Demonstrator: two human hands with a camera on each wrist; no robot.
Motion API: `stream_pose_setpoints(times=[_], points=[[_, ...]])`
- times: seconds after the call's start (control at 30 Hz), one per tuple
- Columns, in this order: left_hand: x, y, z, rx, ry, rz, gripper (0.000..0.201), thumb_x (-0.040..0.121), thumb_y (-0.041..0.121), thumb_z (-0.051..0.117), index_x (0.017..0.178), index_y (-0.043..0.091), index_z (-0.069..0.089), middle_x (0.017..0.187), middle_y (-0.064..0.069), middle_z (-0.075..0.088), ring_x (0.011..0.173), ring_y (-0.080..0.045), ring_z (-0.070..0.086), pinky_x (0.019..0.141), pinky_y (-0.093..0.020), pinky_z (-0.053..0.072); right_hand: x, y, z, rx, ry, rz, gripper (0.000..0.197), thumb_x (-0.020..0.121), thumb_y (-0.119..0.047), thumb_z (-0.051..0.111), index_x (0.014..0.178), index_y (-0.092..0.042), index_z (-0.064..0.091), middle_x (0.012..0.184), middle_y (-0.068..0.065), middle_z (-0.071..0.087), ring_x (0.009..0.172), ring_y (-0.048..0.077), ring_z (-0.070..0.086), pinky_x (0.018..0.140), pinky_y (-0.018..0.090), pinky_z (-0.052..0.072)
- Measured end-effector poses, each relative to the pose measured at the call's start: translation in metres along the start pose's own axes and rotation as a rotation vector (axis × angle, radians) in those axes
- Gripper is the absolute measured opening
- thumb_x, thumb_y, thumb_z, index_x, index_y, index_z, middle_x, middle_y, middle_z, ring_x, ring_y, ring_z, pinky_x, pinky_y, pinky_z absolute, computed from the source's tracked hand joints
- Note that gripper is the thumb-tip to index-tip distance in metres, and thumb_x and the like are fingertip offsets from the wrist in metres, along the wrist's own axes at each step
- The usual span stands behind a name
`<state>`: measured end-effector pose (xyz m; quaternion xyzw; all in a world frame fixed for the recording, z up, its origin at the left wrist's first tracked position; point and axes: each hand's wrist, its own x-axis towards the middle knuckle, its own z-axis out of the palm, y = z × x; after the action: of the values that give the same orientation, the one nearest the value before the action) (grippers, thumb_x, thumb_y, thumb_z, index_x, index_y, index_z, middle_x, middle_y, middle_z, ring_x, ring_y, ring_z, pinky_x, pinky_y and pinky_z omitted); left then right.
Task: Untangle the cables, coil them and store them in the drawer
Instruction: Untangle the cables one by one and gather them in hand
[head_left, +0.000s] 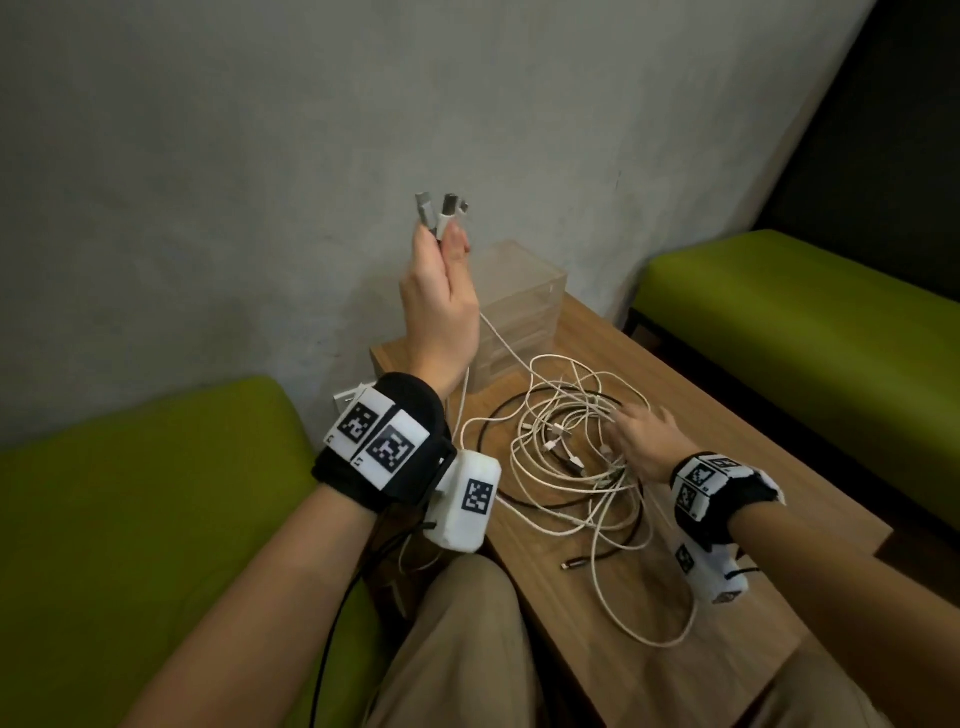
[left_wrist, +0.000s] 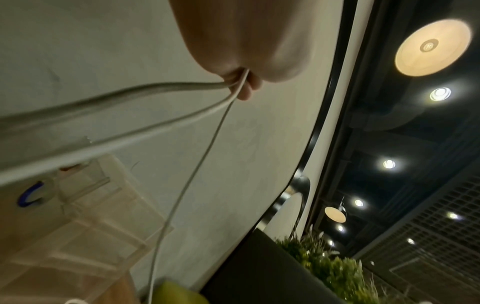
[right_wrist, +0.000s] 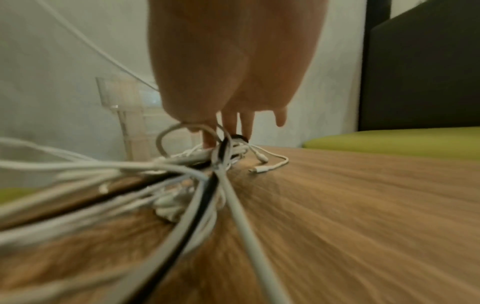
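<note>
Much of what we see in the right wrist view is smeared by blur: the near strands of the cables (right_wrist: 207, 197) streak across the lower left of the frame, and we cannot count them. In the left wrist view our left hand (left_wrist: 233, 41) fills the top centre, its fingers hidden behind the palm, with white strands running out of its grip toward the lower left.

In the head view, the tangle of white and black cables (head_left: 566, 467) lies at centre right on the wooden table (head_left: 727, 597). Our right hand (head_left: 644, 441) rests on its right edge, fingers spread and pressing down on the strands, closed round nothing. Our left hand (head_left: 441, 306) is raised at centre frame, fingers closed round several cable ends, whose plugs (head_left: 441, 210) stick up above the fingertips; one white strand slopes from it down to the tangle.

Behind that hand a clear drawer unit (head_left: 519, 306) stands at the table's far edge against the grey wall (head_left: 260, 156). Green cushions (head_left: 130, 493) lie at lower left and right.
</note>
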<state>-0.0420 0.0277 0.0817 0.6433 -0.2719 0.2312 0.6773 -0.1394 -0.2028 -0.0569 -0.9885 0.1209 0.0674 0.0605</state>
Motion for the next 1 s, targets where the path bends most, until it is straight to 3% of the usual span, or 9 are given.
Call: stream_pose_setpoints(times=[0.1, 0.17, 0.3, 0.43, 0.53, 0.67, 0.77, 0.87, 1.0], points=[[-0.015, -0.006, 0.008, 0.143, -0.260, -0.023, 0.020, 0.100, 0.020, 0.028, 0.086, 0.011, 0.040, 0.060, 0.009, 0.035, 0.045, -0.002, 0.031, 0.044, -0.014, 0.025, -0.004, -0.007, -0.016, 0.129, 0.281, -0.108, 0.030, 0.099, -0.023, 0.031, 0.098, -0.004, 0.054, 0.100, 0.012, 0.055, 0.098, 0.030, 0.052, 0.089, 0.039, 0.038], [-0.033, -0.012, 0.018, 0.205, -0.457, -0.063, 0.023, 0.100, 0.019, 0.027, 0.089, 0.007, 0.043, 0.062, 0.004, 0.040, 0.045, -0.003, 0.035, 0.043, -0.016, 0.030, -0.005, -0.014, -0.026, 0.220, 0.301, -0.141, 0.028, 0.099, -0.024, 0.031, 0.092, -0.005, 0.050, 0.088, 0.010, 0.057, 0.082, 0.029, 0.054, 0.074, 0.037, 0.041], [-0.071, -0.025, 0.041, 0.302, -0.735, -0.092, 0.027, 0.100, 0.018, 0.028, 0.101, -0.001, 0.046, 0.093, -0.016, 0.053, 0.080, -0.027, 0.051, 0.069, -0.031, 0.037, -0.006, -0.027, -0.040, 0.243, 0.399, -0.271, 0.020, 0.099, -0.023, 0.032, 0.086, -0.011, 0.042, 0.074, 0.003, 0.051, 0.063, 0.021, 0.046, 0.062, 0.030, 0.032], [-0.083, -0.031, 0.058, 0.300, -0.833, -0.035, 0.027, 0.099, 0.015, 0.032, 0.115, -0.003, 0.044, 0.112, -0.017, 0.049, 0.101, -0.026, 0.051, 0.087, -0.027, 0.036, -0.010, -0.034, -0.046, 0.328, 0.475, -0.416, 0.012, 0.093, -0.017, 0.032, 0.086, -0.018, 0.042, 0.079, -0.004, 0.050, 0.066, 0.013, 0.043, 0.061, 0.021, 0.026], [-0.083, -0.034, 0.062, 0.382, -0.811, -0.003, 0.022, 0.098, 0.016, 0.032, 0.097, -0.001, 0.045, 0.097, -0.018, 0.045, 0.081, -0.030, 0.050, 0.075, -0.039, 0.041, -0.010, -0.033, -0.044, 0.310, 0.477, -0.423, 0.019, 0.094, -0.018, 0.033, 0.088, -0.011, 0.049, 0.082, -0.004, 0.050, 0.069, 0.010, 0.043, 0.064, 0.020, 0.029], [-0.070, -0.032, 0.052, 0.350, -0.689, -0.036, 0.020, 0.099, 0.011, 0.030, 0.096, -0.001, 0.045, 0.092, -0.008, 0.037, 0.073, -0.013, 0.037, 0.069, -0.016, 0.027, -0.009, -0.026, -0.040, 0.382, 0.355, -0.348, 0.032, 0.099, -0.031, 0.027, 0.073, -0.018, 0.040, 0.064, 0.001, 0.046, 0.057, 0.017, 0.042, 0.057, 0.021, 0.031], [-0.047, -0.031, 0.036, 0.370, -0.523, -0.087, 0.024, 0.100, 0.016, 0.027, 0.099, 0.001, 0.046, 0.095, -0.004, 0.039, 0.079, -0.010, 0.039, 0.070, -0.016, 0.030, -0.010, -0.015, -0.029, 0.416, 0.238, -0.239, 0.034, 0.100, -0.024, 0.029, 0.068, -0.019, 0.040, 0.062, 0.000, 0.044, 0.057, 0.017, 0.042, 0.058, 0.016, 0.032], [-0.018, -0.025, 0.016, 0.344, -0.307, -0.073, 0.019, 0.099, 0.014, 0.029, 0.095, 0.003, 0.044, 0.090, -0.005, 0.039, 0.071, -0.004, 0.036, 0.068, -0.010, 0.033, -0.014, 0.001, -0.011, 0.326, 0.058, -0.078, 0.036, 0.100, -0.024, 0.031, 0.078, -0.004, 0.051, 0.076, 0.015, 0.056, 0.072, 0.028, 0.052, 0.067, 0.030, 0.036], [0.000, -0.015, 0.000, 0.315, -0.195, 0.034, 0.017, 0.099, 0.010, 0.031, 0.092, 0.002, 0.045, 0.081, 0.000, 0.038, 0.067, -0.005, 0.034, 0.067, -0.005, 0.032, -0.016, 0.001, -0.007, 0.291, 0.040, -0.048, 0.032, 0.100, -0.020, 0.035, 0.077, -0.006, 0.053, 0.077, 0.010, 0.053, 0.073, 0.022, 0.049, 0.065, 0.026, 0.031]])
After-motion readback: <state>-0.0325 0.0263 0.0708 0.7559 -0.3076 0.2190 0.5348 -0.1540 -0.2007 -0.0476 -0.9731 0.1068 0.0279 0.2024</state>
